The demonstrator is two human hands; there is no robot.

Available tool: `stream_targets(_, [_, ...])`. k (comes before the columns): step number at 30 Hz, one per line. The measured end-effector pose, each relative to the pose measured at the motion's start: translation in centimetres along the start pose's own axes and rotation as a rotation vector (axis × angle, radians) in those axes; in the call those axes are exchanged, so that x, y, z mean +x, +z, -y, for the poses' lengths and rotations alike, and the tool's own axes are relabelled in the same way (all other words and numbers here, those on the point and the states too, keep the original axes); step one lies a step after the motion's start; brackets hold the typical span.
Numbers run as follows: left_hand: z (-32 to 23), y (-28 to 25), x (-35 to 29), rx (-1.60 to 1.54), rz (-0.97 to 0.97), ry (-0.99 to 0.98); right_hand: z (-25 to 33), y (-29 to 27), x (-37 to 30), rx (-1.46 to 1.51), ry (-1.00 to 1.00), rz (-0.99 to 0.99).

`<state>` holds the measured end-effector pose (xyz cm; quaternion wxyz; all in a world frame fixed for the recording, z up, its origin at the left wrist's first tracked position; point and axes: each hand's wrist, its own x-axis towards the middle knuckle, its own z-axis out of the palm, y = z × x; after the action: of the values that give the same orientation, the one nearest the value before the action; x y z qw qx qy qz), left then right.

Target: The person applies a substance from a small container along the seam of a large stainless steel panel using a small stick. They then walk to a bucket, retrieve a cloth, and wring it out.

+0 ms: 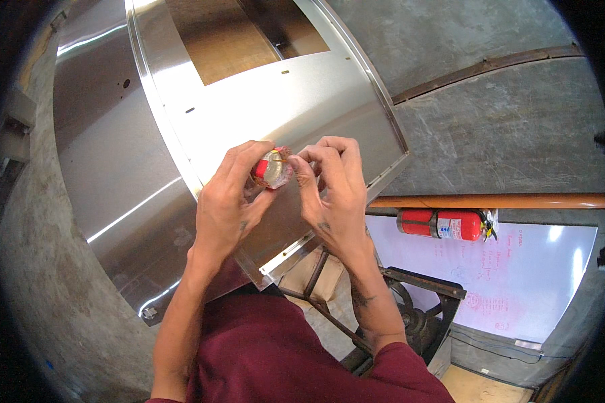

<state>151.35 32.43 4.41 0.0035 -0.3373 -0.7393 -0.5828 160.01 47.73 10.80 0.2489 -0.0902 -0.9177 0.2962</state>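
My left hand [227, 191] is closed around a small round packet [274, 169], red at the side with a silvery end, in crinkled clear wrap. Thumb and fingers grip it from the left and below. On its right edge, the thumb and forefinger of my right hand [329, 188] pinch together at the wrap, and a thin yellowish strip shows there. What exactly those fingertips hold is too small to make out. Both hands are above a large shiny sheet-metal panel [249, 107], which has a rectangular opening and several small holes.
On the right, a red fire extinguisher [444, 224] hangs beside an orange pipe [491, 201] and a whiteboard [551, 269] with writing. A dark metal frame with a wheel [417, 322] stands by my right forearm. Grey concrete wall [484, 127] lies beyond the panel.
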Motion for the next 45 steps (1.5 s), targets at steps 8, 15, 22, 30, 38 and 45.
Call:
stream_targets(8, [-0.2,0.0,-0.1,-0.006,0.032,-0.049,0.3,-2.1,0.2,-0.017,0.015,-0.068])
stream_targets(15, [0.2,0.2,-0.3,-0.021,0.008,-0.073,-5.3,-10.8,0.2,-0.058,0.182,-0.301])
stream_targets(22, [-0.1,0.4,-0.3,-0.013,0.028,-0.078,-16.4,-15.1,0.2,-0.385,0.307,-0.123])
stream_targets(30, [0.1,0.2,-0.3,-0.006,0.011,-0.078,-22.2,-14.7,-0.6,-0.611,0.169,-0.021])
stream_targets(38, [0.8,0.6,-0.5,0.040,-0.020,-0.005,-22.3,-14.8,-0.5,-0.629,0.209,0.020])
stream_targets(45, [0.5,0.4,-0.5,0.027,-0.002,-0.054,-21.9,-14.8,-0.3,-0.654,0.181,0.022])
